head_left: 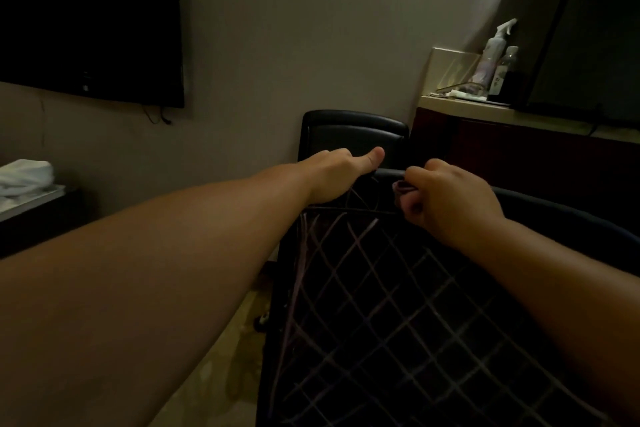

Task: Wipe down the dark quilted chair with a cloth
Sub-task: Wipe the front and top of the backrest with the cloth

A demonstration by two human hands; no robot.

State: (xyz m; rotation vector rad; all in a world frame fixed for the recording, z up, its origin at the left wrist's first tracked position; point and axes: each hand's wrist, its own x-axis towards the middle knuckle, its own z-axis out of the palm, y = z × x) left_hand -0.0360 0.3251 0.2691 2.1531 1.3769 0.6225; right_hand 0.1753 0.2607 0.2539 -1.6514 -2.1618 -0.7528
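In a dim room, my left hand (334,174) rested over the top edge of the dark quilted chair with pale diamond stitching (398,305), thumb stretched along the rim and the other fingers curled over the far side out of sight, steadying the back. My right hand (450,204) pressed against the same rim just beside it, fingers (414,206) curled tight around a small bunched purplish cloth (403,188), only a fold of which showed.

The step in hand, as I judged it, was wiping the chair's top edge. Doing it well called for keeping the cloth flat against the rim and running it along the curve to my right, with the left hand holding the back so it would not swing away. The stitched panel below looked untouched by the cloth at that point, though the light was too poor to say.

Room was tight ahead: a second black padded chair (353,135) stood just behind the rim, and a dark wooden bench with a pale top (460,104), carrying a white spray bottle (491,52), stood near on the right. The floor on the left offered open room.
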